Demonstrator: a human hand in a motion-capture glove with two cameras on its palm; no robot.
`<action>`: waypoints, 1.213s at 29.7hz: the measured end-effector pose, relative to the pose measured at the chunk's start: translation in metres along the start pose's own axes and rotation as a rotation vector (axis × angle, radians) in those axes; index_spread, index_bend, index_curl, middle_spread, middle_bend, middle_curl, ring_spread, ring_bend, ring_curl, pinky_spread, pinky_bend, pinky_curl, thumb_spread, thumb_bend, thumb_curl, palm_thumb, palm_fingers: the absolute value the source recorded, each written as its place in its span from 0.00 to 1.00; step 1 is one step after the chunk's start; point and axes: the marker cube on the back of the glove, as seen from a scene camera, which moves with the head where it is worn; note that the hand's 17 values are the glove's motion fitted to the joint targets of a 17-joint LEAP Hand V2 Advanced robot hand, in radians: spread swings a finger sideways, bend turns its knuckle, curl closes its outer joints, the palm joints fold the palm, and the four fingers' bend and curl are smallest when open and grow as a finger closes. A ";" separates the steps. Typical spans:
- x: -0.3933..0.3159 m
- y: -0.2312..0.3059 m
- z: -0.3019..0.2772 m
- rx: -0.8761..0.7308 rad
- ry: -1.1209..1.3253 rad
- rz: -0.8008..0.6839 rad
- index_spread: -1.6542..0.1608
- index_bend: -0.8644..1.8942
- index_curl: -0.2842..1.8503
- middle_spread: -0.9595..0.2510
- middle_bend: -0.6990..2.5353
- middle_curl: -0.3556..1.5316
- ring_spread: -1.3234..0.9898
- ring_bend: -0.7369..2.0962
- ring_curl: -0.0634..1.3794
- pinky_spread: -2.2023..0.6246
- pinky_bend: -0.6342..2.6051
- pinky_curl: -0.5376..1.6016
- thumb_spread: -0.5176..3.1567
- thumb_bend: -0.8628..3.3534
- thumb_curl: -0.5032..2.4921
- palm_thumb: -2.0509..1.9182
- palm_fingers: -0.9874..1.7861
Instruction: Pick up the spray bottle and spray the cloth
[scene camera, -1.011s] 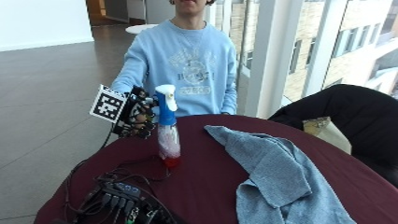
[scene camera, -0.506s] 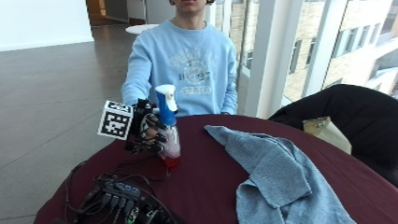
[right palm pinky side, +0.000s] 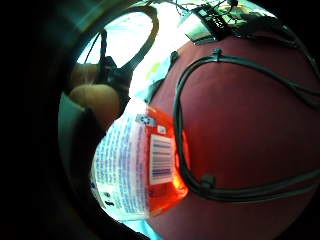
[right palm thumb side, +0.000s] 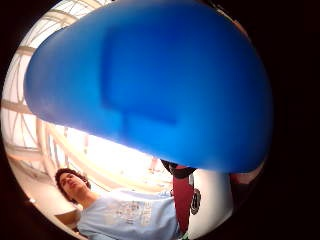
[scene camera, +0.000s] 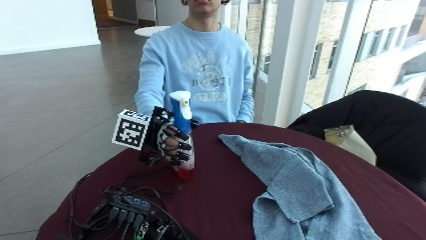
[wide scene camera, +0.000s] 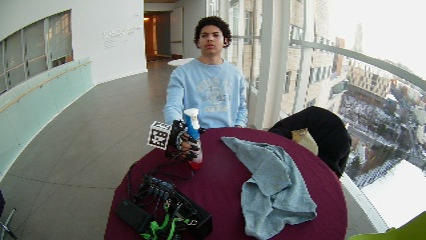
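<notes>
The bottle (scene camera: 182, 131) stands upright near the table's (scene camera: 219, 200) edge on the person's side, and the right hand (scene camera: 170, 142) is wrapped around its middle, the gloved fingers (scene camera: 180, 146) curled across the front of the body just below the blue neck and white spray head. The hand grips it from the side, palm turned toward the bottle, with the wrist held about level and the forearm coming in from the sleeve of the light blue sweatshirt behind it. Whether the red base touches the tabletop or hangs just above it cannot be told from the outside views (the little-finger palm view shows the base (right palm pinky side: 165, 185) close beside the dark red surface, with a cable running past it, but does not settle contact either). That same view shows the bottle's white label with a barcode and its red lower part close to the palm. In the thumb-side palm view the blue part of the bottle (right palm thumb side: 150, 85) fills most of the picture, so it is right against that side of the hand. The cloth (scene camera: 293, 190), grey-blue and rumpled, lies spread over the middle of the table and runs toward the edge nearest the camera, well apart from the bottle and hand. A black box (scene camera: 126, 212) with cables sits at the table edge nearest the camera, near the bottle's base.
</notes>
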 end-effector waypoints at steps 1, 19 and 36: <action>-0.001 -0.001 0.000 0.002 0.005 -0.006 0.74 0.37 0.27 0.73 0.30 0.40 0.56 0.37 0.26 0.84 0.27 0.40 0.42 0.20 0.29 0.72 0.72; -0.077 -0.044 0.027 -0.407 0.216 0.013 0.78 0.35 0.28 0.72 0.31 0.42 0.55 0.41 0.31 0.82 0.27 0.42 0.40 0.20 0.32 0.73 0.76; -0.101 -0.075 0.110 -0.875 0.387 0.244 0.80 0.35 0.28 0.73 0.32 0.43 0.55 0.42 0.31 0.81 0.28 0.43 0.40 0.20 0.33 0.73 0.76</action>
